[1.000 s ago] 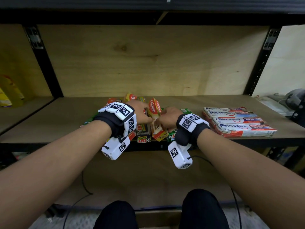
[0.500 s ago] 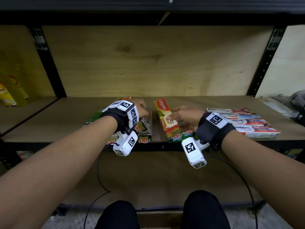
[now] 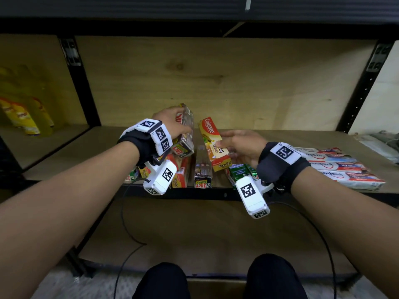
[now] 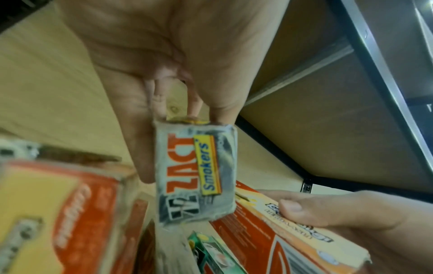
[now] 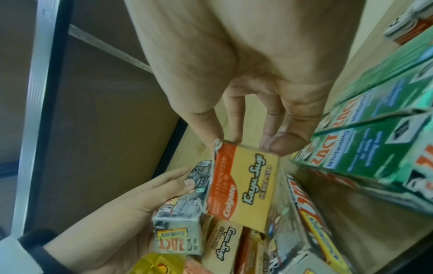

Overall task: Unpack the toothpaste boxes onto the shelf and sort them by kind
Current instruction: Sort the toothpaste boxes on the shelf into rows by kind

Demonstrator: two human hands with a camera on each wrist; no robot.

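In the head view, a grey Zact Smokers box is gripped in the left hand and held tilted above the wooden shelf, while an orange-and-yellow Colgate box is pinched by the right hand just beside it; both boxes are lifted clear of the pile of boxes at the shelf's front edge. The left part of that pile is hidden behind the left wrist camera, and the green Zact boxes are partly covered by the right wrist. A row of Pepsodent boxes is laid flat to the right, its lettering cut off by the wrist strap. Yellow packages in the neighbouring bay are blurred beyond reading. In the left wrist view, the Zact Smokers box is seen end-on, clamped between the thumb and fingertips of the left hand; the boxes below are smeared, and the Colgate box is cut off at the lower edge. In the right wrist view, the Colgate box is pinched at its top edge by the right hand, the green Zact boxes are stacked at the right, and the lowest boxes cannot be made out.
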